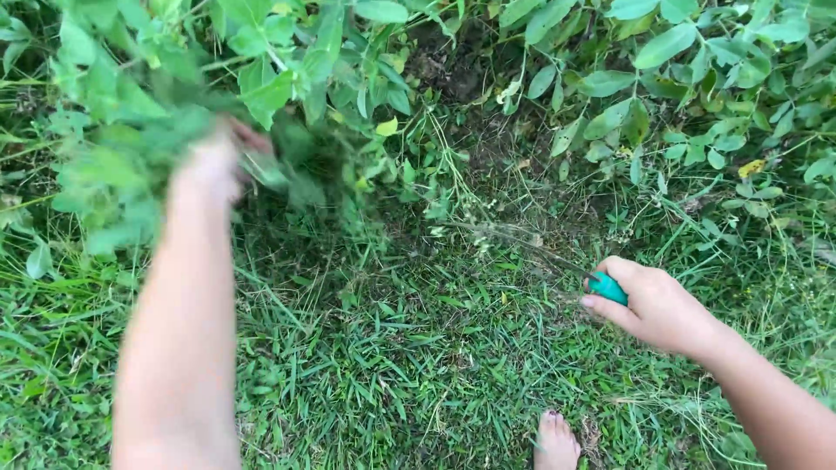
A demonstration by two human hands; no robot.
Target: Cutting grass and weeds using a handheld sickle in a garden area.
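Teal-handled tool (607, 287) sits clenched in the right hand (657, 306), low over the grass (409, 365), its thin blade pointing left. Left hand (212, 165), blurred, grips a bunch of leafy weeds (131, 165) at upper left.

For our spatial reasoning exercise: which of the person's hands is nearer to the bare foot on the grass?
Right. The right hand, gripping a teal handle, is just above and right of the foot. The left hand is far off at upper left, among the leaves.

The tool handle (607, 287) in the right hand (659, 306) is teal. The grass (418, 365) is green, and the blurred bunch (131, 174) at far left looks a paler green.
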